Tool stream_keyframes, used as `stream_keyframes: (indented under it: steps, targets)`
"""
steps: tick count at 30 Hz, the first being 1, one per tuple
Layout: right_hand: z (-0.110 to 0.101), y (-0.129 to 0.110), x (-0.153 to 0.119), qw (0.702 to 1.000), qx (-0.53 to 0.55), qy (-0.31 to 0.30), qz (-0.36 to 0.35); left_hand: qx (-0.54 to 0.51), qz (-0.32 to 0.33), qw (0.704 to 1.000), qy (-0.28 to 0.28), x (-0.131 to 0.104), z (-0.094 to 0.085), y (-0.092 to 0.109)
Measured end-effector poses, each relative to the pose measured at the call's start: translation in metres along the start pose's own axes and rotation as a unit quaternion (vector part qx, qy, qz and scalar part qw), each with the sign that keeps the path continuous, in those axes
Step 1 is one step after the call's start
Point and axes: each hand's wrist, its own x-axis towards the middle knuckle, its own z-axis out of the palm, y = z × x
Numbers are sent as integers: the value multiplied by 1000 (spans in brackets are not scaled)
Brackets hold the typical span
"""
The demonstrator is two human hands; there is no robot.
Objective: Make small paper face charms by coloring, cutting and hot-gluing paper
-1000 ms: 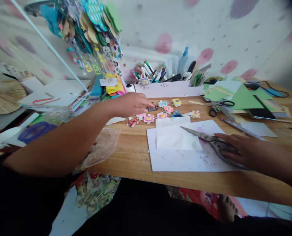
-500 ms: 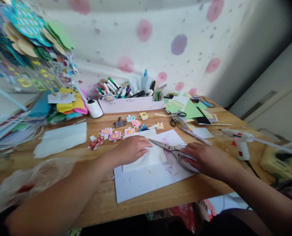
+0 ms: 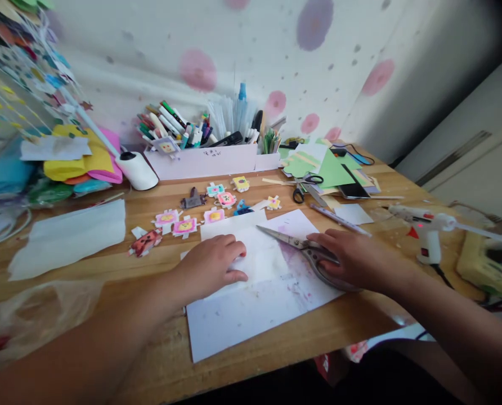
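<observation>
My left hand (image 3: 211, 264) rests on a white sheet of thin paper (image 3: 255, 253), its fingers loosely bent and the thumb apart from them, with nothing visible between. That sheet lies over a larger white board (image 3: 234, 329) marked with pink smudges. My right hand (image 3: 344, 259) is closed around the handles of large metal scissors (image 3: 282, 236). Their blades look closed and point left over the paper, toward my left hand. Small paper cut-outs with coloured pictures, such as a pink one (image 3: 185, 226), lie behind the sheet.
A white box (image 3: 209, 162) of pens stands at the back. Black-handled scissors (image 3: 298, 194), green paper (image 3: 331, 185) and a pen (image 3: 339, 219) lie behind my right hand. A glue gun (image 3: 424, 228) stands at right. Another white sheet (image 3: 69, 236) and a plastic bag (image 3: 44, 309) lie left.
The view has shifted closer and tilted down. My left hand has drawn back left from the scissors' tip. My right hand still holds the scissors.
</observation>
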Motion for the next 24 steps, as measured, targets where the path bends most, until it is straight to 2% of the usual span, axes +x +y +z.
stream_keyframes:
  steps: [6,8,10,13,18,24]
  targets:
    - [-4,9,7,1000,-15,-7,8,-39,-40,998,-25,3,-6,0]
    - [-6,8,7,999,-24,22,-8,-44,-45,998,-26,3,-6,-1]
    - [-9,4,8,996,-16,80,-30,-48,-48,997,-29,3,-5,-1]
    - [-13,-9,10,987,35,130,-85,-55,-45,997,-26,2,-4,-2]
    - [-7,-42,19,980,107,104,-131,-58,0,998,-3,0,-3,0]
    - [3,-65,32,980,93,107,-140,-41,40,998,4,0,2,2]
